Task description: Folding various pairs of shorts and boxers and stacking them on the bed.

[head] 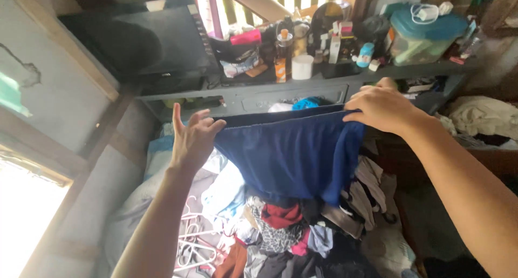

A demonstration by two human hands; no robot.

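Down at the bottom, a heap of clothes (302, 235) lies jumbled on the bed (135, 202), reds, greys and prints all mixed, with white hangers (191, 245) lying just left of the heap. Up from there, both arms reach forward. The left hand (191, 137) grips the left corner of a dark blue garment (294, 154), thumb and fingertips pinching the edge while the other fingers splay upward. The right hand (380, 108) is clenched over the garment's right corner, knuckles up. Between the two hands the top edge runs taut and the cloth hangs down in a wide sheet, its lower end reaching the heap. Off to the right, a pale crumpled cloth (483, 116) sits on a ledge. Beyond the hands, a dark shelf (302, 86) runs across, crowded with bottles (283, 54), a white jar (302, 66) and a clear box with a teal lid (426, 35). At far left on that shelf stands a black screen (135, 40).
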